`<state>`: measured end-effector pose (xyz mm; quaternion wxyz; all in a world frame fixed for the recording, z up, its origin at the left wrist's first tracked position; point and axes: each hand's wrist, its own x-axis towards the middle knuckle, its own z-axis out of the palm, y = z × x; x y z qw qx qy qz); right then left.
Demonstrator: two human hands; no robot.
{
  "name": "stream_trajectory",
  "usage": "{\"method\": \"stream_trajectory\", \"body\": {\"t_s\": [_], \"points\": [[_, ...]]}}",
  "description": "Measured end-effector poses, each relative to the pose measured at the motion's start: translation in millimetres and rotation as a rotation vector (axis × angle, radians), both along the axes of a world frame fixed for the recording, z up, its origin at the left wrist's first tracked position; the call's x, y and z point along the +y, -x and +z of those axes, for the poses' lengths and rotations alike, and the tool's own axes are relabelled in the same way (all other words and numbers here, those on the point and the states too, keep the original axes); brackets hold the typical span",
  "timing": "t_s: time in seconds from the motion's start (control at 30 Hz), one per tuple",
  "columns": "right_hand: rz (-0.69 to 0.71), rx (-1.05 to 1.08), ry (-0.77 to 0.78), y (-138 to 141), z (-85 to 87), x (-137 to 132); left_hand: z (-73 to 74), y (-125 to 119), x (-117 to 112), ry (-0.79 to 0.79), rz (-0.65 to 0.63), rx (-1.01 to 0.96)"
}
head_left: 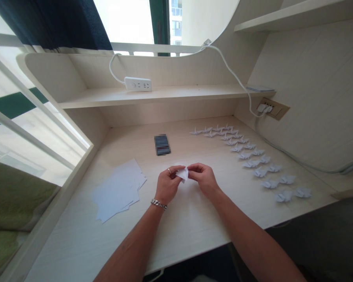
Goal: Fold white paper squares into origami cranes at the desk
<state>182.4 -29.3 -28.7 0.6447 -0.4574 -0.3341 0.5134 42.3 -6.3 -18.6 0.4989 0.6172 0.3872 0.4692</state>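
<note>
Between my two hands, just above the middle of the desk, is a small piece of folded white paper (182, 174). My left hand (168, 184) is closed on its left side, with a ring on one finger and a chain bracelet at the wrist. On the right edge of the paper, the fingers of my right hand (202, 177) are pinched together. Several finished white paper cranes (248, 163) stand in rows to the right. Left of my hands lies a loose stack of white paper sheets (117, 192). My fingers partly hide the folds.
A dark, blurred-out phone-like object (162, 145) lies on the desk (188, 231) beyond my hands. On the shelf (170, 93) sits a white power strip (138, 84). Its cable runs to a wall socket (273, 108) at right. A railing (32, 105) borders the left side.
</note>
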Motion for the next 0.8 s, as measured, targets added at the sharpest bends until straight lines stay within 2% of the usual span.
{"method": "stream_trajectory", "body": {"t_s": [0.23, 0.5, 0.8], "points": [[0.053, 0.003, -0.03, 0.3, -0.1, -0.8, 2.8, 0.7, -1.2, -0.036, -0.012, -0.012], [0.035, -0.017, -0.019, -0.8, 1.3, -0.9, 1.6, 3.9, 0.5, -0.139, -0.029, 0.014], [0.043, -0.055, 0.001, -2.0, 1.0, -1.0, 5.0, 4.1, 1.3, -0.027, -0.005, 0.07]]}}
